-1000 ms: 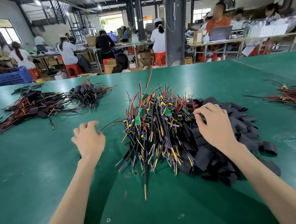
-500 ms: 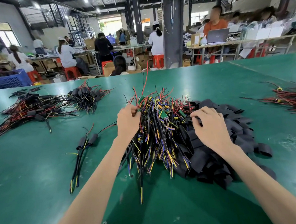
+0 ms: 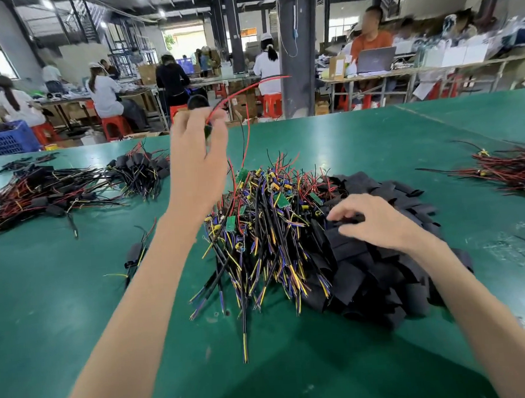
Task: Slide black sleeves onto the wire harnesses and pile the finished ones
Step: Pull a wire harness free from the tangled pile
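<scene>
Lying near the table's (image 3: 77, 302) far left edge, the finished pile (image 3: 70, 192). Pinches a harness (image 3: 208, 132) in left hand (image 3: 197, 166) fingertips above the mid-table heap (image 3: 266, 229): light, floppy, snag-prone; best held at the stiff board end. Pinches a sleeve (image 3: 350, 220) with right hand (image 3: 379, 225) atop the sleeve heap (image 3: 383, 283): soft, flattened.

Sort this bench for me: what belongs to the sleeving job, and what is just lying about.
In the job: left hand gripping a lifted harness; right hand pinching a sleeve; bare harness pile; black sleeve heap; finished pile, left.
Lying about: red wire bundle, far right; blue crate; laptop behind.
</scene>
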A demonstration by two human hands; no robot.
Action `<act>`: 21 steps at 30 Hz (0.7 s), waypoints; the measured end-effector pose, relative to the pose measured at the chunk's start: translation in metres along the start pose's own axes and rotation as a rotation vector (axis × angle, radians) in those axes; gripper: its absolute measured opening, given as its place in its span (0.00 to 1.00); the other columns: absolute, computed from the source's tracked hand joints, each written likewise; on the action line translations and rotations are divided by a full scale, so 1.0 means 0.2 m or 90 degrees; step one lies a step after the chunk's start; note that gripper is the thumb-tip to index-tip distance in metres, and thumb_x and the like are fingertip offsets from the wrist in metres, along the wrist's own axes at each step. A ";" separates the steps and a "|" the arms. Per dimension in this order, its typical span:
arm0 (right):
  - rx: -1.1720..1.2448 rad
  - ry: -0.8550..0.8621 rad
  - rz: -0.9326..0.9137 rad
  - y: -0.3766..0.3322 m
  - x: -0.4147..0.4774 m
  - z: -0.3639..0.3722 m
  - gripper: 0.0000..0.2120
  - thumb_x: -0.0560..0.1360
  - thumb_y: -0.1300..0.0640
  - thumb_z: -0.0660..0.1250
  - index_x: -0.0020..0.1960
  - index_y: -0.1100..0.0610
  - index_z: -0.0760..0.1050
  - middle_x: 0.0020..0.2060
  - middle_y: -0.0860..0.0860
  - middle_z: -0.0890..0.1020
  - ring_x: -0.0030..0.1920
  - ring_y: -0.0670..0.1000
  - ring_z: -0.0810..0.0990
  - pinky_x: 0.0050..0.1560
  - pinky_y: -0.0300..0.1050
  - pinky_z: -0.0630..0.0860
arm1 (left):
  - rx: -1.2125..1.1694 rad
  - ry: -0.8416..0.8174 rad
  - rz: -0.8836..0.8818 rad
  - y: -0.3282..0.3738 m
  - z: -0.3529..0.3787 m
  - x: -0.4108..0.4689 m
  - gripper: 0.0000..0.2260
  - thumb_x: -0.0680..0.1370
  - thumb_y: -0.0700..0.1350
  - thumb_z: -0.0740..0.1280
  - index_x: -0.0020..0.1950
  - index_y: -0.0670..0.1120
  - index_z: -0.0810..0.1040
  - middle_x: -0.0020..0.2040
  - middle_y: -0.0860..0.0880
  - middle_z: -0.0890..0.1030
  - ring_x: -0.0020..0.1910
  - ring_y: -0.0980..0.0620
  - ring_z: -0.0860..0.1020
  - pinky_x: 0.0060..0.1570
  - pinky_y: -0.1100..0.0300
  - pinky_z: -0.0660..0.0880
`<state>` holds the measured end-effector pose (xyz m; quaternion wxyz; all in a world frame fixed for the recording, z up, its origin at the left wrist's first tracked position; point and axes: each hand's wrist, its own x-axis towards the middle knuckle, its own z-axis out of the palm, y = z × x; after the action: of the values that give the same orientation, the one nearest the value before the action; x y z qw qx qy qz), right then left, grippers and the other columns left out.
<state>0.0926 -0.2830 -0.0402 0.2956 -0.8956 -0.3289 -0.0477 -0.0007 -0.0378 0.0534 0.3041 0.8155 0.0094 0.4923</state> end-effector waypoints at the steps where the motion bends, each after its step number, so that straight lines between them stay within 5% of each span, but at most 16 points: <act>1: -0.017 -0.059 -0.001 0.01 0.00 -0.01 0.12 0.69 0.60 0.71 0.49 0.46 0.80 0.48 0.45 0.80 0.50 0.47 0.75 0.61 0.54 0.69 | 0.046 0.000 0.051 0.01 -0.03 0.00 0.11 0.80 0.45 0.58 0.57 0.43 0.77 0.54 0.46 0.74 0.53 0.55 0.69 0.53 0.69 0.62; 4: -0.106 -0.102 -0.004 0.02 -0.01 -0.01 0.13 0.70 0.50 0.73 0.54 0.44 0.79 0.54 0.43 0.76 0.58 0.46 0.71 0.66 0.52 0.59 | 0.178 -0.047 0.175 -0.04 -0.06 -0.07 0.12 0.81 0.45 0.60 0.52 0.39 0.79 0.49 0.42 0.75 0.51 0.46 0.70 0.52 0.58 0.64; 7: -0.173 -0.104 -0.015 0.00 -0.02 0.00 0.16 0.70 0.45 0.72 0.57 0.43 0.78 0.54 0.42 0.73 0.60 0.46 0.65 0.61 0.46 0.52 | 0.276 -0.164 0.135 -0.17 -0.03 -0.21 0.13 0.81 0.45 0.60 0.53 0.39 0.81 0.48 0.41 0.77 0.50 0.40 0.72 0.51 0.48 0.67; 12: -0.256 -0.120 -0.013 -0.03 -0.02 0.04 0.20 0.73 0.47 0.69 0.64 0.45 0.73 0.54 0.45 0.69 0.59 0.48 0.62 0.62 0.47 0.53 | 0.166 -0.192 0.029 -0.30 0.01 -0.42 0.10 0.80 0.41 0.61 0.52 0.40 0.82 0.47 0.45 0.80 0.47 0.40 0.73 0.50 0.49 0.67; 16: -0.254 -0.008 -0.009 -0.06 -0.02 0.03 0.18 0.75 0.49 0.67 0.64 0.49 0.71 0.55 0.49 0.68 0.60 0.51 0.62 0.59 0.46 0.55 | 0.089 -0.132 0.024 -0.28 0.00 -0.46 0.09 0.80 0.39 0.61 0.50 0.41 0.81 0.45 0.47 0.80 0.44 0.45 0.71 0.48 0.60 0.64; 19: -0.103 0.131 -0.040 -0.09 -0.01 0.01 0.20 0.73 0.55 0.70 0.63 0.58 0.72 0.54 0.54 0.70 0.59 0.56 0.65 0.60 0.47 0.61 | 0.036 -0.102 0.018 -0.25 -0.01 -0.48 0.10 0.80 0.39 0.60 0.49 0.41 0.81 0.44 0.50 0.78 0.44 0.49 0.69 0.48 0.67 0.64; 21: -0.003 0.166 -0.076 -0.12 -0.02 0.02 0.20 0.72 0.58 0.72 0.61 0.62 0.73 0.51 0.53 0.69 0.56 0.54 0.68 0.56 0.39 0.62 | -0.008 -0.098 0.002 -0.23 -0.01 -0.49 0.10 0.81 0.40 0.60 0.48 0.42 0.80 0.43 0.52 0.77 0.45 0.49 0.69 0.49 0.68 0.65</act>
<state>0.0733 -0.2684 -0.0330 0.3304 -0.8613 -0.3401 -0.1822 -0.0390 -0.0304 -0.0480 0.3086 0.8491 -0.0185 0.4283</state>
